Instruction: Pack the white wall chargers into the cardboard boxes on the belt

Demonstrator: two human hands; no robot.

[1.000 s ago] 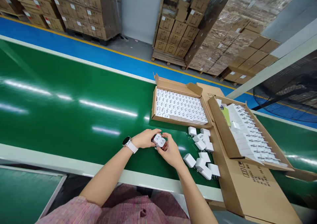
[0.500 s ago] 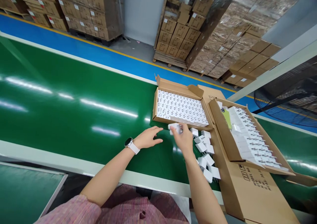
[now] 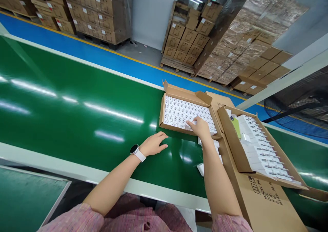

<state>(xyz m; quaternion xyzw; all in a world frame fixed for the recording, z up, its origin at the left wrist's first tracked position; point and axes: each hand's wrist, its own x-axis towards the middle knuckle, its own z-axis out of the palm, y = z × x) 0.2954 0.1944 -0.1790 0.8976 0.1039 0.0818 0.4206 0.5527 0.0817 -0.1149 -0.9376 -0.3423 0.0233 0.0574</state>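
My right hand reaches over the front edge of an open cardboard box. Its thumb and fingers are pinched on a white power adapter, mostly covered by the hand, among rows of white power adapters standing with their prongs up. Over the green belt, in front of the box's left corner, my left hand is open and holds nothing, its fingers stretched to the right. Several loose adapters lie on the belt, partly hidden behind my right forearm.
A second open box with adapters and a green item rests on a large carton at right. A fan stands beyond it. Stacked cartons line the far wall, past the green conveyor belt.
My right hand has moved from above the belt up and right into the box, bringing the adapter to the front rows. My left hand has barely moved.
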